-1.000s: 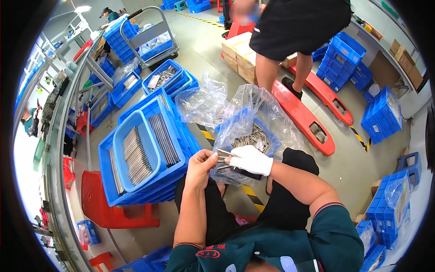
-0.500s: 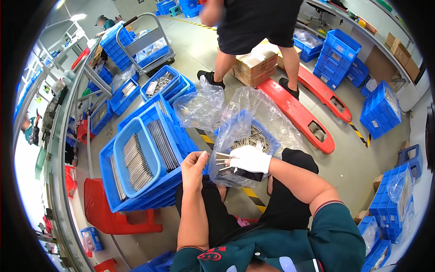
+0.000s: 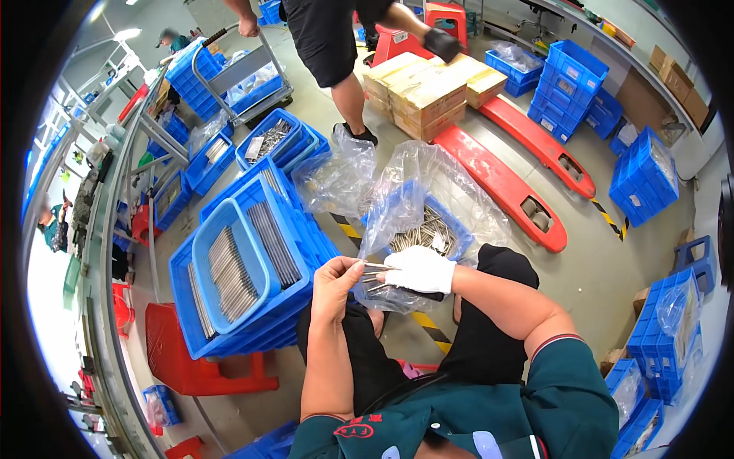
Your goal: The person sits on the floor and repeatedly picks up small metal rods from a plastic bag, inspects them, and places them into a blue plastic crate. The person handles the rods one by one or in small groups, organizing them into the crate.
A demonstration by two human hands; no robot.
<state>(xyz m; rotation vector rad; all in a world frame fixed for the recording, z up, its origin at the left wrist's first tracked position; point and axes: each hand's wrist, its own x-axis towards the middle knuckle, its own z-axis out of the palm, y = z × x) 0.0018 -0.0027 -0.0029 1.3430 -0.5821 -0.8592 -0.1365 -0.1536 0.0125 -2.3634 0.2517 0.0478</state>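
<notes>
My right hand [image 3: 422, 269], in a white glove, is closed around several thin metal rods [image 3: 373, 277] whose ends stick out to the left. Thumb and fingers of my bare left hand [image 3: 335, 289] pinch the end of one of these rods. Just beyond my hands, a blue crate [image 3: 460, 229] lined with clear plastic holds many loose metal rods [image 3: 430, 232]. To my left, a light blue basket [image 3: 200, 264] with a row of rods [image 3: 232, 277] rests on a stack of blue crates [image 3: 252, 342]; dark rods [image 3: 274, 243] lie beside it.
A red pallet jack [image 3: 497, 183] carries cardboard boxes [image 3: 428, 92] ahead. A person [image 3: 325, 46] steps beside it, one hand at a hand cart [image 3: 248, 76]. A red stool [image 3: 172, 348] stands at left. Blue crate stacks [image 3: 566, 88] line the right side.
My left hand has moved right and taken a rod's end from the right hand's bunch. The person ahead has stepped left, off the pallet jack, uncovering the boxes.
</notes>
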